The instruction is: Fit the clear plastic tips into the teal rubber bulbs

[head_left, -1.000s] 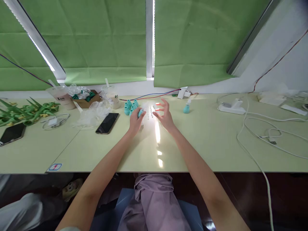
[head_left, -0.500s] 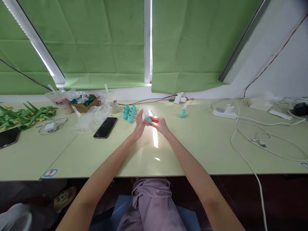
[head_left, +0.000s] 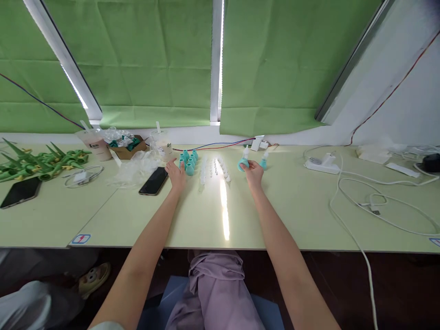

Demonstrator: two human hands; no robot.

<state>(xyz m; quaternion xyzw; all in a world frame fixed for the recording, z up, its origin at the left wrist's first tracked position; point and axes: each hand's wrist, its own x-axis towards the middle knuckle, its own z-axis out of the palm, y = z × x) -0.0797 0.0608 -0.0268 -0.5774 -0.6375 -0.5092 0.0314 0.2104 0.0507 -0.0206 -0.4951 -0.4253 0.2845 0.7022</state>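
In the head view my right hand (head_left: pixel 253 174) pinches a teal squeeze bulb with a clear tip (head_left: pixel 243 163), upright at the table. A matching bulb with a clear tip (head_left: pixel 264 161) stands just behind and to the right. My left hand (head_left: pixel 176 175) reaches beside a group of small teal bulbs with open necks (head_left: pixel 189 168), its fingers apart; no held thing shows in it. Between my hands lie rows of small clear parts (head_left: pixel 203 170), with a further row of clear pieces (head_left: pixel 223 169) to their right.
Left of my left hand lie a black phone (head_left: pixel 153 181), crumpled clear plastic (head_left: pixel 134 170) and a cardboard box (head_left: pixel 129 147). Drink cups (head_left: pixel 163 145) stand at the back. A power strip (head_left: pixel 322 165) with white cables is at right. Another person's leg shows lower left.
My hands have parted. The right carried the teal bulb rightward, near the standing one; the left moved left to the group of bulbs. The rows of clear parts are now uncovered.
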